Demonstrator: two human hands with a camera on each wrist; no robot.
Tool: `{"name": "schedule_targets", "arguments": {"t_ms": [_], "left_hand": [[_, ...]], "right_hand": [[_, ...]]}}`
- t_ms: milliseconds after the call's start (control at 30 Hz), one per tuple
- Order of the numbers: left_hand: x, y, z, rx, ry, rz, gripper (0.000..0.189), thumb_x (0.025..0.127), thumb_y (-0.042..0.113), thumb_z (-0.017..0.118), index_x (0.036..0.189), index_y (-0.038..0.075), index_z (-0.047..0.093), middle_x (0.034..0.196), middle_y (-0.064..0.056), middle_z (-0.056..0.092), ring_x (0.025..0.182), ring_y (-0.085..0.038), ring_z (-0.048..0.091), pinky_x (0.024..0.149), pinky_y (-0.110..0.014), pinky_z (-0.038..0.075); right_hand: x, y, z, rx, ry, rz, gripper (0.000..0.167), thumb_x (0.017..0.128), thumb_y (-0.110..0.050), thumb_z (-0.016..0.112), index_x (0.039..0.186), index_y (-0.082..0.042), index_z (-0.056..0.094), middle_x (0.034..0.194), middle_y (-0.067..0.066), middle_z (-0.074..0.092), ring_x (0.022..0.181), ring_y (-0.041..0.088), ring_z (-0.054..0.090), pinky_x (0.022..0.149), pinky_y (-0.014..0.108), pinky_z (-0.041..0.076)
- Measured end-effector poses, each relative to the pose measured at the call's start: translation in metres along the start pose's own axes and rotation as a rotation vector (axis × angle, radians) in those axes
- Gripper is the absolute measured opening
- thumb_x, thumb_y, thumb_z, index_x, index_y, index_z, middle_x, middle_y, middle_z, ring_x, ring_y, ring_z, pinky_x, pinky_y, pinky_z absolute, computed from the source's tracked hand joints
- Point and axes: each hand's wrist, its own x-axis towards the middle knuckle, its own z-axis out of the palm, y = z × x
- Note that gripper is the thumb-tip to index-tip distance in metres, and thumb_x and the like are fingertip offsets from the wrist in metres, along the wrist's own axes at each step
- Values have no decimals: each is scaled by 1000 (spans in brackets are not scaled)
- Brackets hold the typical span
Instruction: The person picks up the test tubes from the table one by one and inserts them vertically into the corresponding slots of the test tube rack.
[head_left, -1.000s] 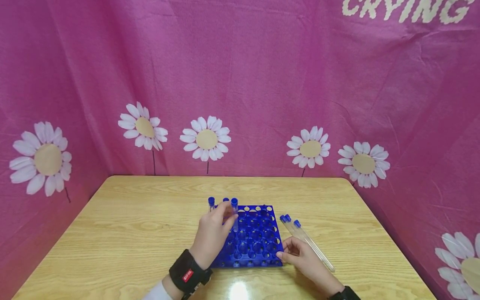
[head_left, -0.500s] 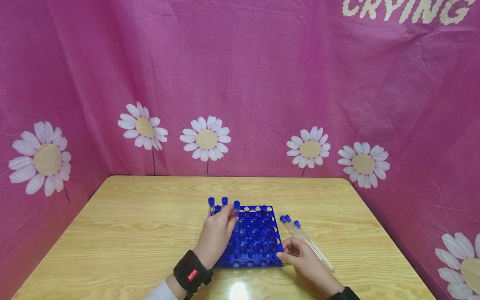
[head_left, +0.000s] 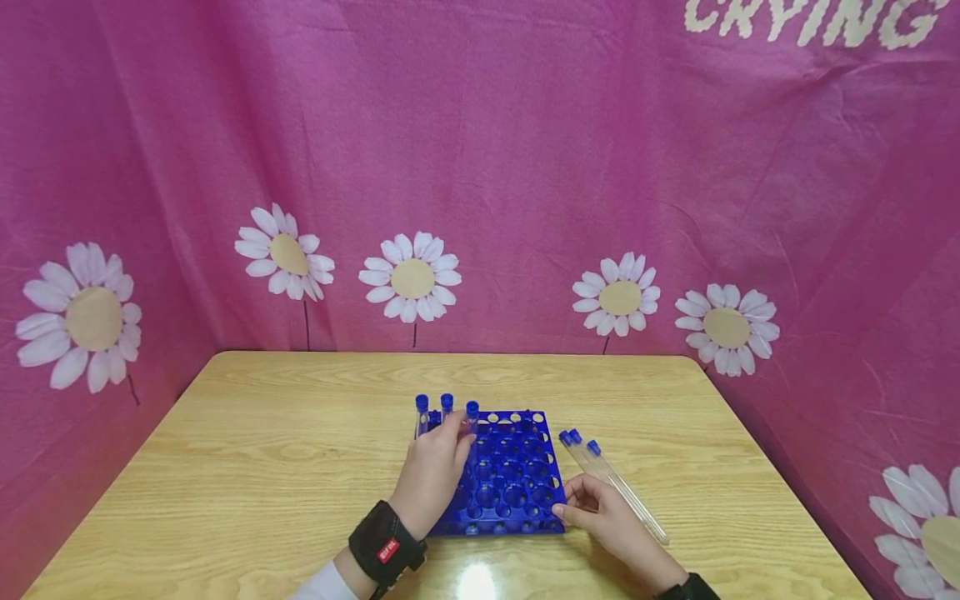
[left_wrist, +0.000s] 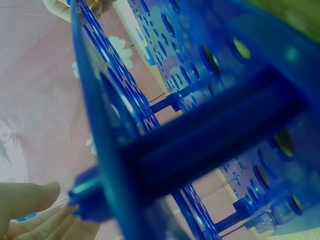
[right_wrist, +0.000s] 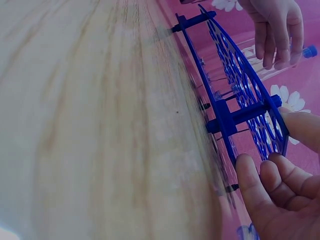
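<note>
Tube (head_left: 472, 428) stands nearly upright at the rack (head_left: 513, 514), its foot unclear; we see the nearer left hand (head_left: 427, 479) pinching it near the top; the right hand (head_left: 611, 521) grips the rack's near right corner

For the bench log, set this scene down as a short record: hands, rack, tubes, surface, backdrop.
Left hand: pinches an upright blue-capped tube at the rack
Right hand: holds the rack's near right corner
Rack: blue, with rows of round holes
Standing tubes: two, blue-capped, at the rack's far left
Loose tubes: three, blue-capped, lying right of the rack
Surface: wood-grain table
Backdrop: pink cloth with white daisies
</note>
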Motion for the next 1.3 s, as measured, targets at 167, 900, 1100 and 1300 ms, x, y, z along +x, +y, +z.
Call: {"name": "schedule_targets", "arguments": {"t_ms": [167,900,1100,1300], "left_hand": [[0,-2,3,27,14,11,25,90,14,69,112,2,65,89,-9,75,75,-16,73,62,-22,59],[5,8,-25,10,125,72,16,88,16,73,98,4,70,75,-2,72,56,-4,60,49,-11,47],[14,2,-50,-91,195,-6,11,88,16,73,90,7,67,70,0,68,58,-4,56,50,-14,46],[26,-24,-64,-253,203,-183,15,93,21,66,96,6,66,72,-5,70,56,-9,64,47,-18,48]], "right_hand": [[1,2,-1,9,-18,-18,26,89,-13,69,98,7,56,83,2,57,74,1,54,68,18,48],[1,0,-1,18,-24,-33,26,89,-12,69,97,9,56,81,3,58,71,0,55,67,18,50],[1,1,-1,28,-36,-46,26,90,-12,68,98,10,56,81,4,59,70,1,56,67,18,50],[1,1,-1,19,-28,-34,26,89,-11,69,98,9,56,81,4,59,70,1,56,67,18,50]]}}
